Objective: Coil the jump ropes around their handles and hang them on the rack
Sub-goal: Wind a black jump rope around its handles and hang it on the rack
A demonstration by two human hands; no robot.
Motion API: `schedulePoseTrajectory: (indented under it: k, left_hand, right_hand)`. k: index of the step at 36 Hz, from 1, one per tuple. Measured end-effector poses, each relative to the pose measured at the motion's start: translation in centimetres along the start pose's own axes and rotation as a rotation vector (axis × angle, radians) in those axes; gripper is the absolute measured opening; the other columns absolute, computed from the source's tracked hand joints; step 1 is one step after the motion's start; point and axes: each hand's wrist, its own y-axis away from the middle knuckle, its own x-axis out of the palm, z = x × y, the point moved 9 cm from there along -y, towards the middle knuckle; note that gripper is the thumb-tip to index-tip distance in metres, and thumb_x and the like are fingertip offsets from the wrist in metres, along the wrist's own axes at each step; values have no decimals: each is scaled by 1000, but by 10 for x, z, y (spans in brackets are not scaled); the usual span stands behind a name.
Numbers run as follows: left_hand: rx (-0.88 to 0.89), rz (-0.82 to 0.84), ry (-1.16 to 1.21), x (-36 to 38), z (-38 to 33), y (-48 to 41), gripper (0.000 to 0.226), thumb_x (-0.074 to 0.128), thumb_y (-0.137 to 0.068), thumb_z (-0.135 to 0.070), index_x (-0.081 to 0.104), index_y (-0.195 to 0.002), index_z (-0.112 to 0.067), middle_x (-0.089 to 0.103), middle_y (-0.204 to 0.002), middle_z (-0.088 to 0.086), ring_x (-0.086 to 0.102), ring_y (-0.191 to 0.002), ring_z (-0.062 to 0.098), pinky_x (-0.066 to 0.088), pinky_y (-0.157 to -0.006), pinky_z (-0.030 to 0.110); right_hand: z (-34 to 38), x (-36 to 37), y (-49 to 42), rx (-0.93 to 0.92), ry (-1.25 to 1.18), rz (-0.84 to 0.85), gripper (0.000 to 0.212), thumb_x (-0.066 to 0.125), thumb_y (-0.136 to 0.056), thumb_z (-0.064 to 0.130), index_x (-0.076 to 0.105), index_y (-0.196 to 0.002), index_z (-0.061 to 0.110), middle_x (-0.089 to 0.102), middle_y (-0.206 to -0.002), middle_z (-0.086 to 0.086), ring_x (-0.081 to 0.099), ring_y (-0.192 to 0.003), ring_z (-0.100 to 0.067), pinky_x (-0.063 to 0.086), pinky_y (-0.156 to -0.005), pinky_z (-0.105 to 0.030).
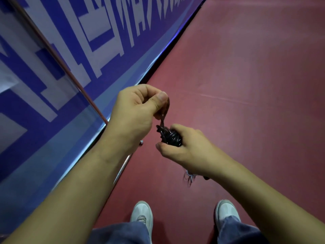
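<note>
Two bare forearms reach in from the near edge; behind and below the right grip are blue jeans and a pair of pale shoes planted on the red floor. The right grip is closed round a tight black bundle, the jump rope coiled on itself, with thumb under and fingers curled over it; the handles are hidden inside the coil and the palm. Just above and left of it, the left grip pinches a short strand between thumb and forefinger; that strand runs down into the top of the bundle. Under the right wrist hangs a tuft of frayed threads. Left of the left grip a blue banner with white lettering stands along the floor's edge; a thin metal rail crosses in front of it, and the left wrist covers where it meets a silver tube near the floor.
</note>
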Motion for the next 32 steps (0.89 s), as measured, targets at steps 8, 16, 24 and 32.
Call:
schedulePoseTrajectory:
  k: [8, 16, 24, 32]
  left_hand:
    - [72, 106, -154, -31, -67, -17, 11, 67, -96, -15, 72, -91, -7, 76, -83, 7, 70, -76, 18, 56, -73, 33]
    - [160, 111, -286, -86, -156, -13, 10, 67, -97, -12, 72, -90, -5, 76, -84, 13, 71, -75, 21, 57, -72, 29]
    - [170, 16, -501, -158, -233, -14, 11, 65, -99, -16, 72, -96, -9, 77, -84, 7, 76, -78, 16, 62, -78, 30]
    - [126, -186, -561, -246, -269, -38, 11, 61, -101, -15, 69, -96, -9, 77, -79, 5, 76, -74, 11, 62, -80, 33]
  right_hand:
    - [53, -10, -6, -103, -365, 40, 44, 84, -81, 45, 59, -97, 13, 65, -72, -5, 72, -64, -31, 57, -56, -42]
    - [144, -37, -28, -266, -275, -49, 30, 84, -74, 34, 63, -93, 24, 63, -73, 7, 58, -55, -9, 48, -52, -31]
    - [261, -46, -41, -427, -200, -53, 34, 83, -79, 38, 59, -102, 32, 64, -88, 12, 61, -71, -4, 47, -63, -22]
    - [367, -37, -56, -529, -275, 44, 37, 76, -90, 42, 61, -116, 21, 68, -106, -4, 71, -97, -24, 59, -86, -42]
